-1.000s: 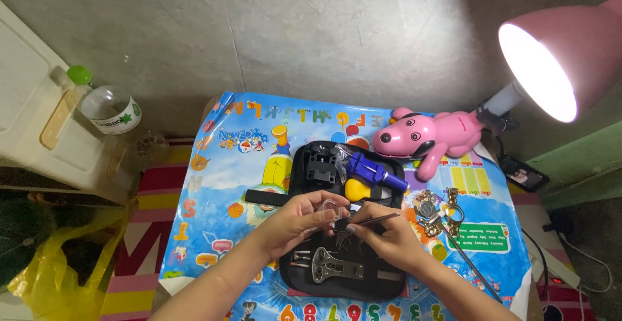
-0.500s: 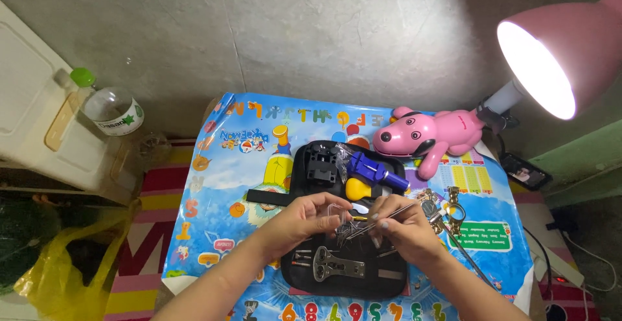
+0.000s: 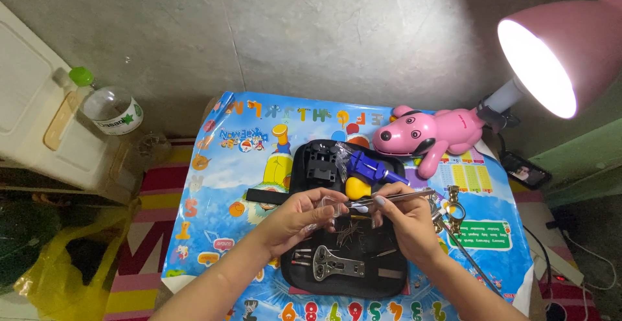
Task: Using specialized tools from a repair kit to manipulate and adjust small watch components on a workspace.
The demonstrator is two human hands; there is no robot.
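Picking small parts with tweezers over the tool case

Holding things steady above the black tool case (image 3: 346, 266) on the counter (image 3: 214, 185), I judge this a sorting step. My left hand (image 3: 298, 220) pinches a small clear packet (image 3: 337, 206); my right hand (image 3: 405, 220) has its grip pressed together on thin metal tweezers (image 3: 395, 198), tips at the packet. A cluster of fine pins (image 3: 350, 233) hangs just below. The next move calls for a fine, steady pinch.
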